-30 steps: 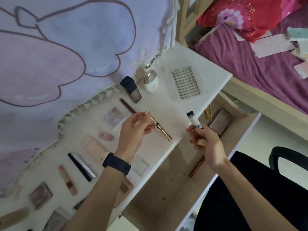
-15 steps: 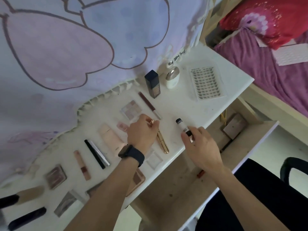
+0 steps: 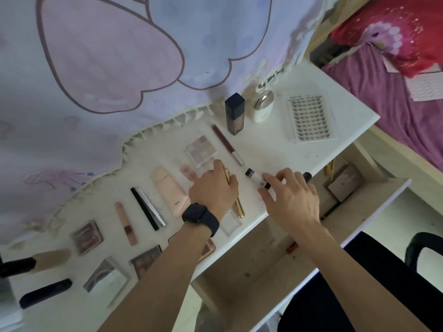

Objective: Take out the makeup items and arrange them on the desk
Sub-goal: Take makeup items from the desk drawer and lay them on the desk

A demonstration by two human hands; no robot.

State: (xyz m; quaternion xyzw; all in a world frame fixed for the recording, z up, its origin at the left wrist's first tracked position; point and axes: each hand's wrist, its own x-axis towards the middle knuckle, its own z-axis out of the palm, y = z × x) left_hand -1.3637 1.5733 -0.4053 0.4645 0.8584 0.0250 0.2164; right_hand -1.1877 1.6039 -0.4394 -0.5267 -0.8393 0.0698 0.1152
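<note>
White black-capped tube (image 3: 254, 176) lowered, R hand (image 3: 292, 200) pinching; L hand (image 3: 213, 190) grips gold tube (image 3: 238, 207).

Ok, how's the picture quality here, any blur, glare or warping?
Head view: the wide-angle frame is tilted, so the desk runs diagonally. The lash tray and foundation bottle are sharp, while the dark tube at far left is soft. Lighting is even, shadows faint, no strong glare.

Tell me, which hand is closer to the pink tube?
Left. The left hand lies right beside the pink tube, holding a gold tube; the right hand is beyond that, pinching a small white tube.
</note>
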